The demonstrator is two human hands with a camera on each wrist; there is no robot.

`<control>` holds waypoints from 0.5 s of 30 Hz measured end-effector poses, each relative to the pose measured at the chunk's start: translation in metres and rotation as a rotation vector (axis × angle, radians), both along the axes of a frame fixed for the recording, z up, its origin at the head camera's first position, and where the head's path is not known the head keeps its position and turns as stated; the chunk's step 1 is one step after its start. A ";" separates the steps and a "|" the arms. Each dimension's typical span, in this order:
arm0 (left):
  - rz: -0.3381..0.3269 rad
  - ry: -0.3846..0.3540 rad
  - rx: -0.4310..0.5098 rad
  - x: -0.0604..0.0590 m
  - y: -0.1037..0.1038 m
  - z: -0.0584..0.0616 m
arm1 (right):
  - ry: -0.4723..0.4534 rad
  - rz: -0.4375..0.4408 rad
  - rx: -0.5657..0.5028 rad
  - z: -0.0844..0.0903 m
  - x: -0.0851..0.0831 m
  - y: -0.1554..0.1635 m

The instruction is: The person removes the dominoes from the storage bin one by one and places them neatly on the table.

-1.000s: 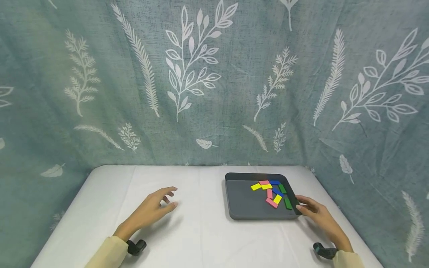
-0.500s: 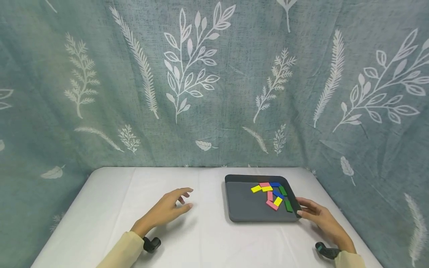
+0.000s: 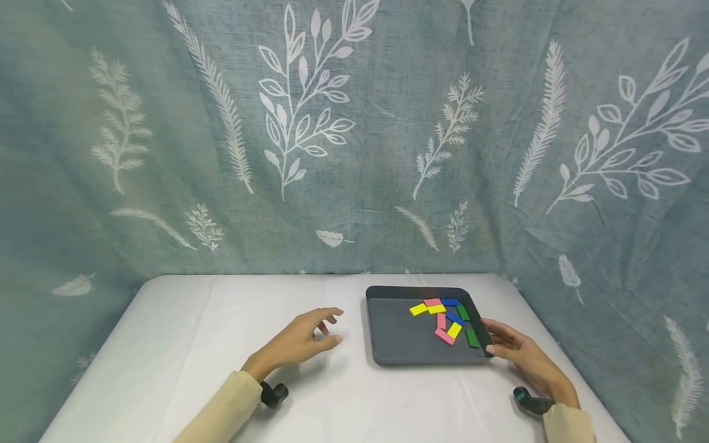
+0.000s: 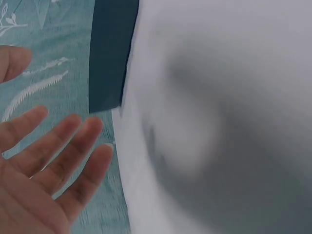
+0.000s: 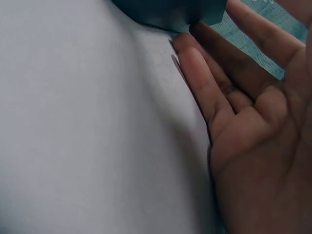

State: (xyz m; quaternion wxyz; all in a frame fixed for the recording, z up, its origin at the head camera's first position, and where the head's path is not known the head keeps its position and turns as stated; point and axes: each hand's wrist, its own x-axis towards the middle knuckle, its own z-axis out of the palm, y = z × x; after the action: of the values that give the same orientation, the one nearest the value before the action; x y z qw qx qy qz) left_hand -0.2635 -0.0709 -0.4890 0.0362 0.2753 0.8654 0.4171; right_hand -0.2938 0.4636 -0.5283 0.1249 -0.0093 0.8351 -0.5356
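Note:
A dark grey rectangular tray (image 3: 399, 351) lies on the white-covered table, right of centre in the head view. Flat pieces are grouped in its right half: pink (image 3: 444, 336), yellow (image 3: 418, 310), blue (image 3: 450, 302) and green (image 3: 472, 338). My left hand (image 3: 301, 338) hovers left of the tray, fingers spread and relaxed, holding nothing; the left wrist view shows its fingers apart from the tray's outer wall (image 4: 112, 58). At the tray's right side, my right hand (image 3: 520, 351) touches the outer wall with nearly straight fingertips, thumb tip at the near right corner.
White cloth (image 3: 183, 344) covers the table. A green leaf-patterned curtain (image 3: 354, 184) hangs behind it and along both sides. Each wrist wears a black camera band (image 3: 274, 394).
My left hand has moved right across the table, closer to the tray. My right hand stays at the tray's right side, and the pieces keep their arrangement.

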 end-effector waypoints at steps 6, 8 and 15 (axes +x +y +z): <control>-0.032 0.007 -0.002 -0.010 0.022 0.004 | -0.005 -0.004 -0.058 -0.006 0.000 -0.003; -0.051 0.017 -0.008 -0.015 0.032 0.006 | 0.018 0.013 -0.051 -0.006 0.001 -0.003; -0.114 0.049 -0.036 -0.033 0.063 0.019 | 0.043 0.004 -0.020 -0.003 0.003 -0.002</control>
State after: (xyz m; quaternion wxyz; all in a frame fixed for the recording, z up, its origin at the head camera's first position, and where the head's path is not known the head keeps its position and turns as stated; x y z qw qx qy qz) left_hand -0.2969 -0.0083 -0.4701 0.0438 0.3335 0.8563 0.3919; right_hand -0.2905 0.4611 -0.5312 0.1077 -0.0239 0.8322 -0.5435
